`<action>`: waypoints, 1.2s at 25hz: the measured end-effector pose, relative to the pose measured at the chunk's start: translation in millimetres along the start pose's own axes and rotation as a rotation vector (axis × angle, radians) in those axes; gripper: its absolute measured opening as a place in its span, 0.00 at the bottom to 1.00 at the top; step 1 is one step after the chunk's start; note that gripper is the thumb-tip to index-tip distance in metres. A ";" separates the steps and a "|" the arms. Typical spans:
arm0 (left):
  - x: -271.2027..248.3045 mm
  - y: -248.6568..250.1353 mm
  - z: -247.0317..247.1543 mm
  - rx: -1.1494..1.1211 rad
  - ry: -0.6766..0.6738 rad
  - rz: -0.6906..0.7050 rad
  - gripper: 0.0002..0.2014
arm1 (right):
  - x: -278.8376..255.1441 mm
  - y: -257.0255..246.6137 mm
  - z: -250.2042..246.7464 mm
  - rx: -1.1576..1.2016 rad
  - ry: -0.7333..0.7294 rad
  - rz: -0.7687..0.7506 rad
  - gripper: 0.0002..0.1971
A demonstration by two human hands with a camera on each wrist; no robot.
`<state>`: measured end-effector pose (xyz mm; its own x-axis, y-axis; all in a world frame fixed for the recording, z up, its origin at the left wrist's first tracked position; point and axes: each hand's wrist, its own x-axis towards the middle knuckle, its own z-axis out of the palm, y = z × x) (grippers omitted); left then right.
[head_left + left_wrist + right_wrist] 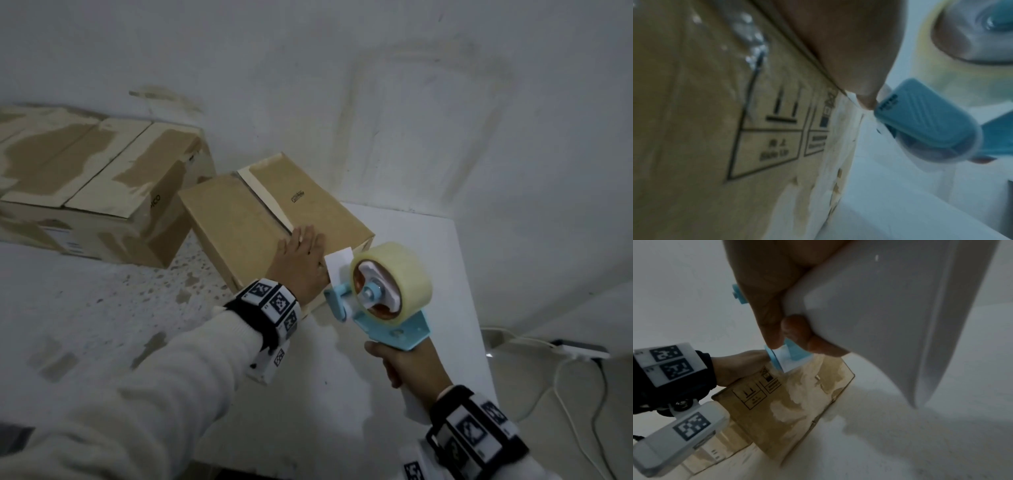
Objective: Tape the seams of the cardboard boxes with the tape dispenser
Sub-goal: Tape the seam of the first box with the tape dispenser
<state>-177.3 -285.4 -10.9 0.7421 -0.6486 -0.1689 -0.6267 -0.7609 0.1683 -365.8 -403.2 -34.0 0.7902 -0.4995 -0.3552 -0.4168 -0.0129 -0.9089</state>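
A small cardboard box (239, 219) sits on the white table (428, 246), its top seam (263, 202) running front to back with a pale strip along it. My left hand (301, 260) lies flat with straight fingers on the box's near top edge, beside the seam. My right hand (411, 363) grips the white handle (890, 305) of a blue tape dispenser (387, 305) carrying a clear tape roll (397, 277). Its front roller (925, 116) hovers just right of the left hand, at the box's near edge, with a loose tape end (337, 262) sticking up.
A larger, scuffed cardboard box (96, 185) stands to the left against the wall. The table's right edge (476, 308) drops to a floor with white cables and a power strip (579, 351). A speckled surface (102, 294) lies at left.
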 end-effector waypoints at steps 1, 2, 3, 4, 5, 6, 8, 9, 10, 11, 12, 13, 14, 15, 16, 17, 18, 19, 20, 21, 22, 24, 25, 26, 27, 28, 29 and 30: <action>1.9 0.6 4.4 0.015 0.008 -0.018 0.30 | 3.9 3.4 3.9 0.014 0.004 0.018 0.12; 4.1 0.2 6.8 0.029 0.011 -0.025 0.30 | 8.2 5.7 8.2 0.022 0.009 0.034 0.12; 6.0 -0.5 9.3 0.044 0.011 -0.027 0.31 | 12.0 8.2 12.2 0.029 0.009 0.049 0.12; 7.3 -1.0 10.1 0.056 0.013 -0.030 0.30 | 15.6 10.2 15.6 0.030 0.006 0.063 0.13; 7.4 -0.9 9.7 0.066 0.013 -0.030 0.30 | 18.4 11.9 18.0 0.026 0.002 0.072 0.13; 7.4 -0.5 9.6 0.070 0.007 -0.032 0.30 | 21.3 13.6 19.6 0.019 -0.004 0.078 0.14; 8.2 -0.2 8.8 0.073 -0.012 -0.034 0.31 | 26.1 17.3 20.0 0.007 -0.007 0.083 0.15; 8.3 -0.1 7.9 0.081 -0.017 -0.033 0.31 | 27.6 18.6 20.5 0.005 -0.007 0.086 0.15; 7.9 0.3 7.3 0.091 -0.017 -0.034 0.31 | 28.7 20.1 21.5 0.003 -0.005 0.090 0.16; 7.0 1.1 6.8 0.103 -0.016 -0.038 0.31 | 29.5 21.6 22.6 0.003 -0.005 0.093 0.15; 6.4 2.0 6.5 0.116 -0.013 -0.047 0.31 | 30.4 22.2 23.8 0.008 -0.005 0.093 0.15; 4.8 3.2 7.4 0.129 -0.005 -0.066 0.31 | 30.0 22.5 24.8 0.017 -0.006 0.096 0.13; 3.5 4.7 8.2 0.138 0.010 -0.090 0.31 | 29.6 23.1 25.2 0.024 -0.005 0.098 0.12; 2.4 6.1 8.7 0.139 0.023 -0.118 0.31 | 29.1 24.6 24.9 0.023 -0.006 0.104 0.12; 1.0 7.9 9.0 0.132 0.026 -0.138 0.32 | 26.1 27.6 24.0 0.018 -0.006 0.113 0.13; 1.2 8.4 9.5 0.126 0.026 -0.145 0.34 | 22.4 31.2 22.8 0.016 0.000 0.123 0.14; 1.7 8.7 10.5 0.124 0.031 -0.142 0.36 | 17.1 34.7 20.5 0.030 0.016 0.133 0.15; 3.1 8.2 10.4 0.126 0.036 -0.136 0.38 | 13.7 35.8 18.0 0.056 0.039 0.140 0.15; 3.6 7.7 9.8 0.128 0.036 -0.126 0.39 | 11.7 36.0 14.8 0.091 0.071 0.141 0.16; 3.1 7.6 9.5 0.136 0.034 -0.115 0.40 | 10.7 34.8 11.2 0.115 0.111 0.130 0.16; 3.3 7.4 8.4 0.151 0.036 -0.103 0.40 | 11.7 30.6 7.5 0.133 0.149 0.099 0.16; 2.5 6.5 5.9 0.191 0.028 -0.077 0.41 | 15.1 13.5 2.0 0.162 0.194 0.015 0.16; 1.6 5.5 2.9 0.204 0.013 -0.055 0.41 | 16.9 2.7 0.0 0.167 0.200 -0.028 0.17; 0.0 3.2 -1.8 0.221 -0.010 -0.018 0.41 | 18.2 -9.4 -1.5 0.163 0.196 -0.067 0.17; -2.2 -1.6 -5.4 0.249 -0.038 0.038 0.41 | 18.8 -21.2 -1.9 0.156 0.177 -0.102 0.17; -5.7 -9.2 -9.6 0.293 -0.055 0.114 0.41 | 18.5 -33.9 -1.1 0.154 0.146 -0.134 0.17; -9.8 -19.7 -13.7 0.354 -0.063 0.208 0.40 | 18.2 -45.7 0.5 0.157 0.109 -0.158 0.18; -14.2 -31.9 -16.8 0.421 -0.077 0.290 0.40 | 17.5 -55.9 1.8 0.161 0.072 -0.174 0.17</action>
<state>-163.8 -251.7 2.4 0.5141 -0.8214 -0.2469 -0.8571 -0.4812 -0.1840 -327.9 -409.7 10.2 0.8073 -0.5624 -0.1789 -0.1956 0.0311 -0.9802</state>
